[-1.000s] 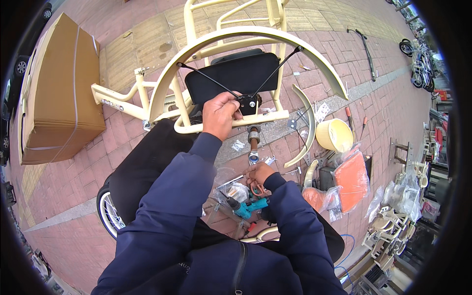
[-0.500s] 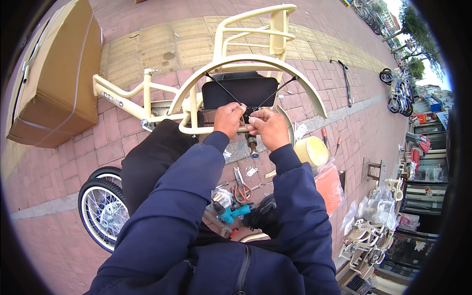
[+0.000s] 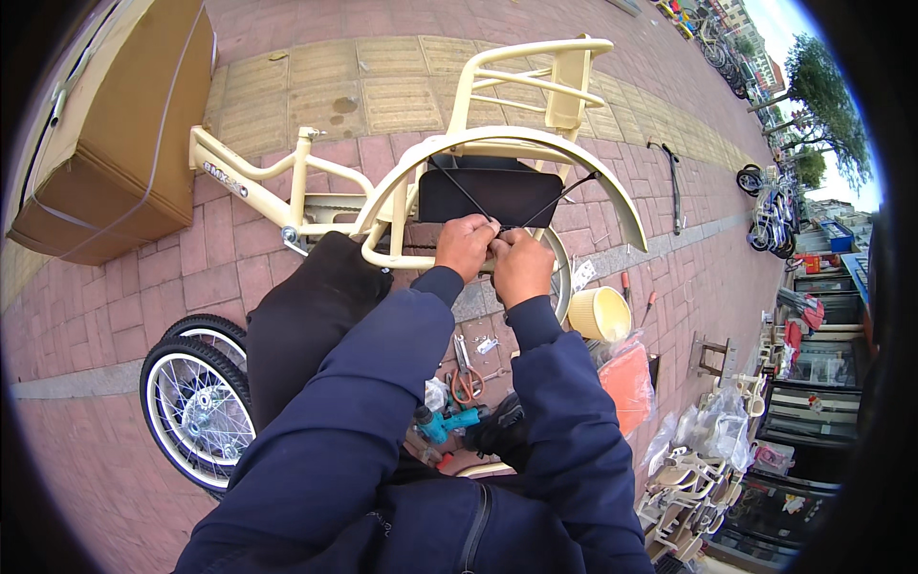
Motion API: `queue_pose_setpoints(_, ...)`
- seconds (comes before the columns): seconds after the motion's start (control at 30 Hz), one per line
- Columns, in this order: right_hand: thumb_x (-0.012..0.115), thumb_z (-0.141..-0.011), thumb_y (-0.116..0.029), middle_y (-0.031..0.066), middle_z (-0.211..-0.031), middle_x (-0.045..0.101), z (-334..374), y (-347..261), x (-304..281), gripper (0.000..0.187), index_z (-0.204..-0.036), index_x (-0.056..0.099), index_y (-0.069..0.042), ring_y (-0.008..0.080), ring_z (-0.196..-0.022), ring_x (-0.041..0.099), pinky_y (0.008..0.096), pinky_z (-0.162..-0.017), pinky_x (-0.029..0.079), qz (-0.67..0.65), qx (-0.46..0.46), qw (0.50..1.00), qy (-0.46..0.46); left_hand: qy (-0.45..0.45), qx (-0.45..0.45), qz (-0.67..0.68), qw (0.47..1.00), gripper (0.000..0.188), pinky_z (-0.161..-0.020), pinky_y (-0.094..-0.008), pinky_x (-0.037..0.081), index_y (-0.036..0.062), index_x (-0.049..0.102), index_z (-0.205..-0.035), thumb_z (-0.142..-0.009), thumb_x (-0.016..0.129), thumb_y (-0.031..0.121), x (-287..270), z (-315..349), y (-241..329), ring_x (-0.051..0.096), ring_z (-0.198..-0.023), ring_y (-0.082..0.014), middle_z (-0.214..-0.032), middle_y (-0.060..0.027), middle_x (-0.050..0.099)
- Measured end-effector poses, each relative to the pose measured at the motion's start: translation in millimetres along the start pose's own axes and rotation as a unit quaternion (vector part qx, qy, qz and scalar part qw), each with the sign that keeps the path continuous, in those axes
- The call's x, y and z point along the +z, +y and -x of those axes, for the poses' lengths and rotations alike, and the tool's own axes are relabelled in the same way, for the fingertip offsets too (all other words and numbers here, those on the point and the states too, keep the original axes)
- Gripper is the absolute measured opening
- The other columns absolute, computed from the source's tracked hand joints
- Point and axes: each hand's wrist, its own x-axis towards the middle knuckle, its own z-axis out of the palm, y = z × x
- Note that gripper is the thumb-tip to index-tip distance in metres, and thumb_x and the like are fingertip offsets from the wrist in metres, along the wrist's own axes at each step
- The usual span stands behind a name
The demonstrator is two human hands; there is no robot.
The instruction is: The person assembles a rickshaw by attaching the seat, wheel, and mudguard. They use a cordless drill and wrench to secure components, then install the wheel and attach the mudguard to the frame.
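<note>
On paving (image 3: 91, 454) between the sleeves: teal drill (image 3: 440, 423), orange-handled cutters (image 3: 467, 385), both untouched; left forearm (image 3: 378, 359) slants up and rightward, right forearm (image 3: 559, 378) stands steeper, wrists close; right hand (image 3: 523, 266), low among the tools a second ago, now sits beside left hand (image 3: 466, 246); so the work has both hands at one spot; fingertips pinched narrow, what they grip hidden, cannot tell; they meet at the lower ends of black stays (image 3: 571, 191) under the cream fender (image 3: 622, 201), which arches round a black panel (image 3: 445, 203); carton (image 3: 134, 153) farther off, leftward.
</note>
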Motion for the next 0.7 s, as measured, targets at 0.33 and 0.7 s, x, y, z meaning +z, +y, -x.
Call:
queue_pose_setpoints(0.33, 0.074, -0.078, -0.021, 0.0186, -0.075, 0.067, -0.6, -4.1, -6.5, 0.02, -0.078, 0.066, -0.003, 0.0397, -0.074, 0.066, 0.0445, -0.07, 0.053, 0.015, 0.081, 0.996, 0.018, -0.019, -0.004, -0.035, 0.999, 0.023, -0.054, -0.026, 0.047, -0.0027, 0.067, -0.082, -0.089, 0.061, 0.018, -3.3, -0.1, -1.8, 0.059, -0.056, -0.0101, -0.067, -0.0063, 0.064)
queue_pose_setpoints(0.7, 0.059, -0.092, -0.005, 0.0132, -0.082, 0.068, -8.8, 16.6, -20.5, 0.017, -0.095, 0.063, 0.011, 0.0153, -0.066, 0.067, 0.0227, -0.057, 0.054, -0.518, 0.281, 0.804, -0.074, 0.109, 0.056, -0.066, 0.99, 0.02, -0.071, -0.0288, 0.054, -0.0023, 0.064, -0.101, -0.084, 0.054, 0.004, -5.0, 4.9, -2.8, 0.067, -0.076, -0.0129, -0.085, -0.0106, 0.071)
